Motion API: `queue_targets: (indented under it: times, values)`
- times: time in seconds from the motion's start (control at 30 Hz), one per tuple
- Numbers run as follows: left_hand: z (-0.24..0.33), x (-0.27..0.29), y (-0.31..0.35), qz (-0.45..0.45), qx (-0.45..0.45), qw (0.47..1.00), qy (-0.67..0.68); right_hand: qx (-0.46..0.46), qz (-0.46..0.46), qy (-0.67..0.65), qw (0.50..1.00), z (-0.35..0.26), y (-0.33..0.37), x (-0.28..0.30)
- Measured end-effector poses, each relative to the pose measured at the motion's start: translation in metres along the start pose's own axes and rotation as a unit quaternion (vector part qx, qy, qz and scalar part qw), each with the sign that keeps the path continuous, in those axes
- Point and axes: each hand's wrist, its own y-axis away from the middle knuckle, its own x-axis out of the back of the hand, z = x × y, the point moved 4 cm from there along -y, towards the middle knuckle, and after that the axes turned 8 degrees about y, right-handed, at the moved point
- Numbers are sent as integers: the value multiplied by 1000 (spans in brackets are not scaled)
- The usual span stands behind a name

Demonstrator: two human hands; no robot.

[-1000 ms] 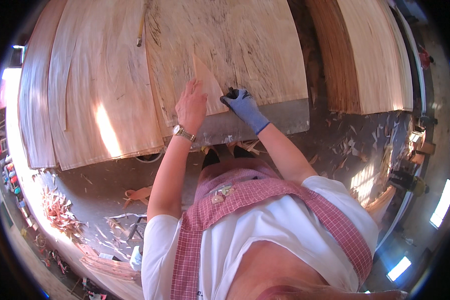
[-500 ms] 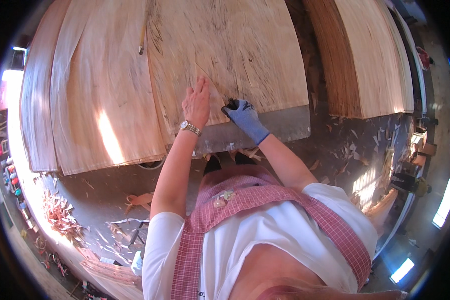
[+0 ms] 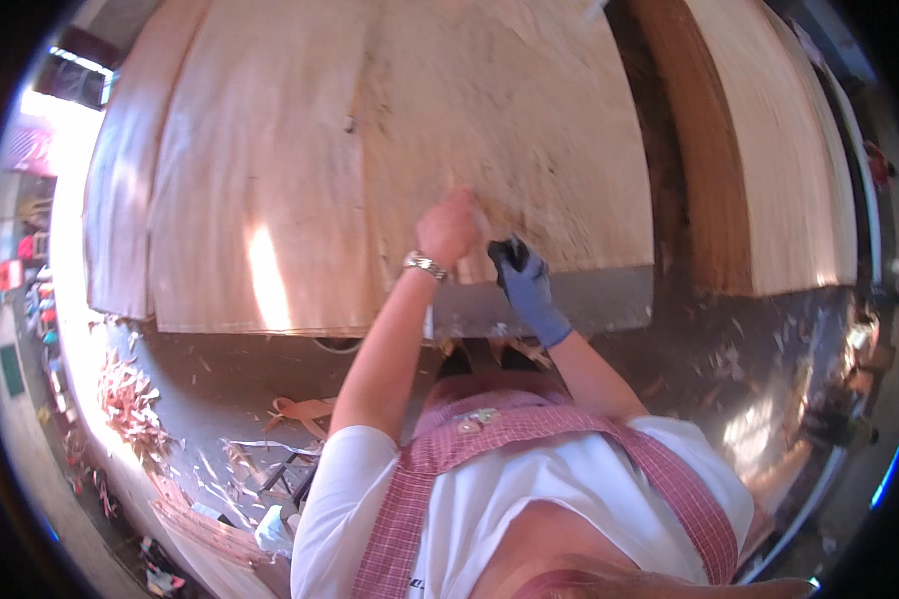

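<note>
A pale wood veneer sheet with dark streaks lies in front of me, its near end by a grey metal strip. Bare except for a wristwatch, my left hand is over the veneer near that end; motion smears its fingers. Just right of it, my right hand wears a blue-grey glove with black fingertips. Its fingers are curled closed above the strip's edge, and whatever they hold is hidden. Dark streaks and a patch in the veneer show beyond both hands.
More veneer lies to the left, and another veneer stack stands right, across a dark gap. A small dark-ended stick rests on the sheets. Wood scraps litter the floor at left, with a strip of peeled wood nearer.
The view has shifted, so the sheets sit further right. My left hand's outstretched fingers have turned to a blur, and my right hand has drawn back from the veneer toward the metal strip.
</note>
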Motion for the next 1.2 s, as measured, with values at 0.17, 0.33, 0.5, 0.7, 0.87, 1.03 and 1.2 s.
queue_targets:
  times: [0.17,0.33,0.5,0.7,0.87,1.03,1.2]
  values:
    - [-16,6,-26,-24,55,998,29,-116,-72,-411,901,0,3,-85]
    - [-16,2,-44,-81,125,984,99,-167,-116,-533,821,-6,-7,-115]
    - [-15,-6,-47,-71,144,980,114,-184,-192,-607,749,3,-8,-122]
    - [-6,2,-36,-78,156,971,162,-193,-216,-531,796,8,12,-87]
    - [-13,-10,-27,36,2,998,-45,-71,-142,-268,950,15,14,3]
    - [-2,-20,9,113,-84,986,-93,-28,-78,-73,994,-2,-46,69]
    - [-4,-38,13,241,-147,954,-105,56,-161,-45,984,-31,-132,22]
